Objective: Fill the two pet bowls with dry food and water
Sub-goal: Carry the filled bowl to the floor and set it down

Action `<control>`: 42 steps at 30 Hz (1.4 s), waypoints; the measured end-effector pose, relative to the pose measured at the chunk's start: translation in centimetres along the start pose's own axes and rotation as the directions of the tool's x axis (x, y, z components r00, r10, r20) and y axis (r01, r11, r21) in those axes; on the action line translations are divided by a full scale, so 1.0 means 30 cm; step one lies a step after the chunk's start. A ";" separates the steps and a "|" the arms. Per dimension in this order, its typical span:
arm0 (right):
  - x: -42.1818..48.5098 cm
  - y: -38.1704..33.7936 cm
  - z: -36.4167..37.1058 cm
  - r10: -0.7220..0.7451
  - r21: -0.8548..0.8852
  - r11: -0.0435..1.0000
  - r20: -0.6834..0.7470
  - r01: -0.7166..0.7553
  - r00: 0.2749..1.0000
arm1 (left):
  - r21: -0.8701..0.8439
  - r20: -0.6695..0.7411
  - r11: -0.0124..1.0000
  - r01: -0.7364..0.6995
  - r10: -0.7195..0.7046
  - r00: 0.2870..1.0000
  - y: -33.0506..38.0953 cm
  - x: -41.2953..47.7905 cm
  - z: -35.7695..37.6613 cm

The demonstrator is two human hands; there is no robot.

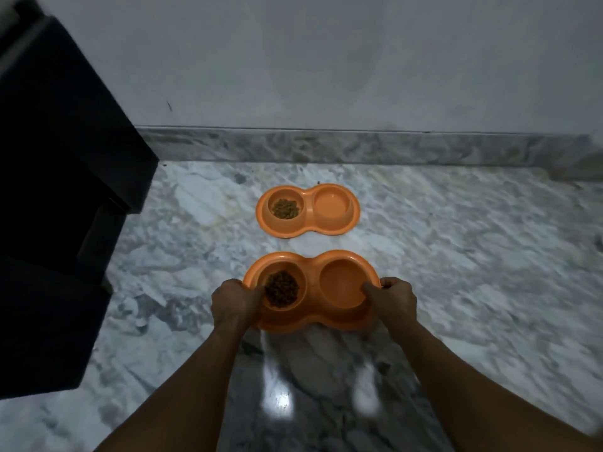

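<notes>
Two orange double pet bowls are in view over a marble floor. The near double bowl (313, 265) is gripped at both ends: my left hand (233, 303) holds its left rim, my right hand (393, 300) holds its right rim. Its left cup holds dark dry food (281, 288); its right cup (342, 283) looks smooth and orange, and I cannot tell whether water is in it. The far double bowl (308, 228) rests on the floor near the wall, with dry food (286, 208) in its left cup and a smooth orange right cup (332, 203).
A dark cabinet (58, 197) stands on the left, close to both bowls. A marble skirting (359, 146) runs along the pale wall behind the far bowl. Marble floor (473, 256) stretches to the right, with bright reflections between my forearms.
</notes>
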State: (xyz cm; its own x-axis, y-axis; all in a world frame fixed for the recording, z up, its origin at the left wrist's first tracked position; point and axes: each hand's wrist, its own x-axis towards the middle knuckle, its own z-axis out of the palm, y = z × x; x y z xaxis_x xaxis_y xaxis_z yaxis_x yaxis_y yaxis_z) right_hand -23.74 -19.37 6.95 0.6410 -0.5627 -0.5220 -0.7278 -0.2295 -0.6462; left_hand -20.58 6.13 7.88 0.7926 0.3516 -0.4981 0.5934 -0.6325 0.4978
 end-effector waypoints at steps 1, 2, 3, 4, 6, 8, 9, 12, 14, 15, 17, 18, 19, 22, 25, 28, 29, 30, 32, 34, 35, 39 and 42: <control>0.020 0.026 0.021 -0.002 -0.012 1.000 -0.002 0.002 1.000 | -0.001 0.000 1.000 0.001 -0.001 1.000 -0.022 0.017 0.030; 0.037 0.044 0.033 -0.004 -0.020 1.000 -0.004 0.004 1.000 | 0.003 0.001 1.000 0.002 -0.002 1.000 -0.036 0.029 0.052; 0.052 0.059 0.043 -0.002 -0.030 1.000 -0.005 0.002 1.000 | 0.004 0.003 1.000 0.008 -0.008 1.000 -0.048 0.038 0.069; 0.063 0.074 0.050 -0.002 -0.037 0.999 -0.006 0.002 1.000 | 0.005 0.005 1.000 0.009 -0.009 1.000 -0.057 0.046 0.084; 0.084 0.099 0.064 -0.002 -0.046 0.999 -0.004 0.002 1.000 | 0.004 0.007 1.000 0.016 -0.016 1.000 -0.067 0.060 0.111; 0.099 0.111 0.077 0.000 -0.054 0.999 -0.002 -0.001 1.000 | 0.004 0.006 1.000 0.019 -0.019 1.000 -0.068 0.075 0.130; 0.108 0.116 0.083 0.001 -0.054 0.999 -0.007 -0.002 1.000 | 0.002 0.006 1.000 0.021 -0.021 1.000 -0.067 0.084 0.142; 0.129 0.120 0.100 -0.006 -0.060 0.998 -0.002 0.006 1.000 | 0.014 -0.001 0.999 0.033 -0.033 0.999 -0.065 0.106 0.159; 0.137 0.114 0.107 -0.014 -0.062 0.998 -0.002 0.014 1.000 | 0.022 -0.011 0.999 0.034 -0.034 0.999 -0.063 0.120 0.164; 0.143 0.112 0.112 -0.020 -0.064 0.998 -0.003 0.020 1.000 | 0.027 -0.015 0.999 0.035 -0.034 0.999 -0.062 0.125 0.165; 0.154 0.110 0.120 -0.023 -0.062 0.998 -0.005 0.022 1.000 | 0.038 -0.017 0.999 0.017 -0.017 1.000 -0.062 0.140 0.169; 0.163 0.106 0.128 -0.020 -0.057 0.998 -0.007 0.019 1.000 | 0.043 -0.022 0.999 0.005 -0.004 1.000 -0.061 0.152 0.170; 0.170 0.103 0.132 -0.019 -0.057 0.998 -0.009 0.018 1.000 | 0.047 -0.025 0.999 -0.001 0.002 1.000 -0.056 0.159 0.170; 0.194 0.089 0.150 -0.035 -0.065 0.997 -0.003 0.035 0.999 | 0.035 -0.046 0.999 -0.001 0.003 0.999 -0.047 0.186 0.172; 0.208 0.083 0.164 -0.042 -0.062 0.997 -0.010 0.041 0.999 | 0.050 -0.052 0.999 -0.002 0.005 0.999 -0.047 0.208 0.170; 0.214 0.080 0.174 -0.051 -0.063 0.997 -0.020 0.050 0.998 | 0.057 -0.037 0.998 -0.010 0.012 0.999 -0.045 0.223 0.167; 0.215 0.078 0.173 -0.056 -0.063 0.997 -0.022 0.054 0.998 | 0.048 -0.033 0.999 -0.009 0.010 0.999 -0.043 0.226 0.168; 0.217 0.076 0.175 -0.057 -0.061 0.997 -0.023 0.056 0.998 | 0.041 -0.031 0.999 -0.006 0.007 0.999 -0.043 0.228 0.166; 0.219 0.071 0.176 -0.062 -0.060 0.996 -0.027 0.060 0.998 | 0.030 -0.027 0.999 -0.011 0.012 1.000 -0.039 0.230 0.164; 0.218 0.067 0.174 -0.066 -0.064 0.996 -0.034 0.064 0.997 | 0.028 -0.014 0.999 -0.019 0.020 1.000 -0.037 0.231 0.164; 0.219 0.066 0.173 -0.066 -0.062 0.996 -0.037 0.063 0.997 | 0.028 -0.007 0.999 -0.024 0.024 1.000 -0.036 0.233 0.165; 0.219 0.063 0.169 -0.056 -0.061 0.997 -0.032 0.054 0.998 | 0.030 0.001 0.999 -0.041 0.041 0.999 -0.036 0.238 0.171; 0.218 0.054 0.167 -0.032 -0.069 0.997 -0.011 0.032 0.999 | 0.029 0.001 0.998 -0.048 0.048 0.999 -0.033 0.240 0.171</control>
State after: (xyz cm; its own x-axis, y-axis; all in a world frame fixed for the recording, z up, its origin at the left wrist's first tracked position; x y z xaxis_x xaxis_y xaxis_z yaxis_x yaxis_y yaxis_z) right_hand -19.50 -19.45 -0.31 0.6615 -0.5636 -0.4947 -0.7222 -0.3012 -0.6227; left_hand -16.19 5.74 0.16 0.8202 0.3199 -0.4742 0.5500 -0.6686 0.5004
